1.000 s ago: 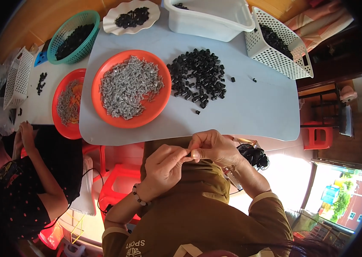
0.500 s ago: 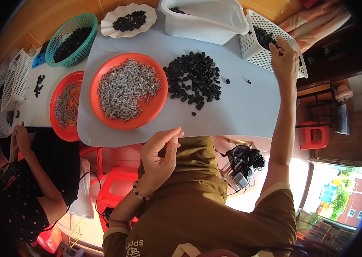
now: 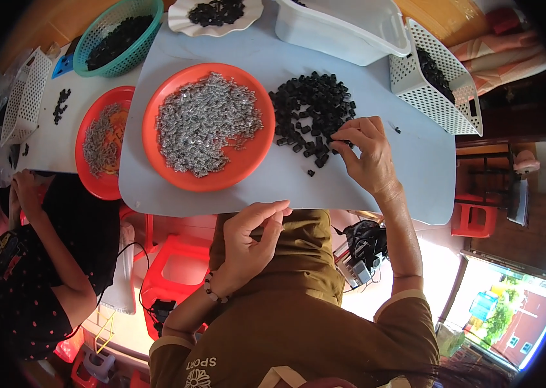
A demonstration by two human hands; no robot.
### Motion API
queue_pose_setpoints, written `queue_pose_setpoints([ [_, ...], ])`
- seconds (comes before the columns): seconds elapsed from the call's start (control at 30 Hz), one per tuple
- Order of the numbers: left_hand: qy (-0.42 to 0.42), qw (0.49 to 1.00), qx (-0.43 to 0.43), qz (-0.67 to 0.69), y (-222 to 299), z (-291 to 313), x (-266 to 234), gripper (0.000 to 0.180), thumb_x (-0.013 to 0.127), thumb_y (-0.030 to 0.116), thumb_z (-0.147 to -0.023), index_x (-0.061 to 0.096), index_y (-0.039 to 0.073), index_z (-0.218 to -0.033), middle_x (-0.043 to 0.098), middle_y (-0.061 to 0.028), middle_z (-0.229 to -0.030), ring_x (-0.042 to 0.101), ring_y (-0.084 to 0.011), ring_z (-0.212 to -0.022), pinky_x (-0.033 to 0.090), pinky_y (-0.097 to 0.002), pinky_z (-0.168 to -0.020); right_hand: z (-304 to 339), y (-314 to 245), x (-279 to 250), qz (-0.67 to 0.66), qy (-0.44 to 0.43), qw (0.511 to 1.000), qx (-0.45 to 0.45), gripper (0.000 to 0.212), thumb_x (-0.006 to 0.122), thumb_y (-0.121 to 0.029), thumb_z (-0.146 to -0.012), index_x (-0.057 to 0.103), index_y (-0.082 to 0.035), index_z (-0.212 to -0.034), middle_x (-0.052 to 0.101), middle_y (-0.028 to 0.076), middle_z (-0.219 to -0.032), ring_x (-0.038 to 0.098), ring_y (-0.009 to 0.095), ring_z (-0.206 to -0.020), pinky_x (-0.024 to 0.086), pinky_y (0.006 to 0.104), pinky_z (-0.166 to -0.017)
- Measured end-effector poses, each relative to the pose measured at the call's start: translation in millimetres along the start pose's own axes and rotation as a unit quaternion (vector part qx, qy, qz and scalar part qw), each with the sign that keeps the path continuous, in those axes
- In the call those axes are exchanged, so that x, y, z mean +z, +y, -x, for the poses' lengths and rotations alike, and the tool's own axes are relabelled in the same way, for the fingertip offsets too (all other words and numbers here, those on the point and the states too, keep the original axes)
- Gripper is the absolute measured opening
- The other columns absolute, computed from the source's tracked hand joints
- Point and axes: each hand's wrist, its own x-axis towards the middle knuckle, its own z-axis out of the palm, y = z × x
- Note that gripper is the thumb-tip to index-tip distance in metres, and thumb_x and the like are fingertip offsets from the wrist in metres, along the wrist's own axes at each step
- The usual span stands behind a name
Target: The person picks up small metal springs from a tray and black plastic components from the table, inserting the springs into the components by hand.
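Observation:
My right hand (image 3: 370,158) reaches to the right edge of a pile of small black plastic pieces (image 3: 315,97), thumb and fingertips closing on one of them. Just off the table's front edge, my left hand (image 3: 250,239) is held in a pinch; whatever lies between its fingertips is too small to make out. An orange plate (image 3: 157,158) heaped with small silvery metal parts (image 3: 205,123), perhaps springs or screws, sits left of the black pile.
Along the back stand a white scalloped dish (image 3: 179,19), a white tub (image 3: 337,42) and a white perforated basket (image 3: 409,84) with black pieces. At left are a green basket (image 3: 102,70), another orange plate (image 3: 89,174) and a co-worker's hands (image 3: 26,191).
My right hand has come back from the perforated basket at the right to the black pile. My left hand keeps its pinch near the table edge. The view has shifted slightly.

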Motion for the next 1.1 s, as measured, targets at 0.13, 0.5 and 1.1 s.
queue_pose_setpoints([
  [0.13,0.001,0.998,-0.038,0.043,1,-1,-1,0.024,0.060,-0.001,-0.091,0.067,0.000,-0.114,0.070,-0.0100,-0.096,0.064,-0.0093,-0.078,0.053,-0.0224,-0.070,-2,-5,3,0.010,0.007,1.000,-0.010,0.015,0.073,-0.001,-0.073,0.066,-0.005,-0.085,0.063,0.007,-0.096,0.054,0.028,-0.093,0.047,0.0370,-0.083],
  [0.5,0.025,0.955,-0.139,0.259,16,-16,-5,0.030,0.058,0.012,-0.098,0.059,-0.003,-0.123,0.067,-0.0097,-0.111,0.062,-0.0080,-0.084,0.055,-0.0223,-0.076,-4,-79,1,-0.274,-0.058,0.959,-0.044,0.019,0.071,0.001,-0.067,0.070,-0.006,-0.084,0.062,0.009,-0.106,0.053,0.023,-0.098,0.042,0.0371,-0.087],
  [1.1,0.116,0.955,-0.161,0.221,15,9,-39,0.021,0.064,0.014,-0.094,0.066,0.001,-0.110,0.069,-0.0080,-0.089,0.056,-0.0079,-0.066,0.046,-0.0204,-0.061,-75,-103,49,-0.016,-0.120,0.986,-0.118,0.015,0.077,-0.011,-0.070,0.074,-0.012,-0.085,0.049,0.012,-0.123,0.039,0.032,-0.114,0.032,0.0449,-0.100],
])
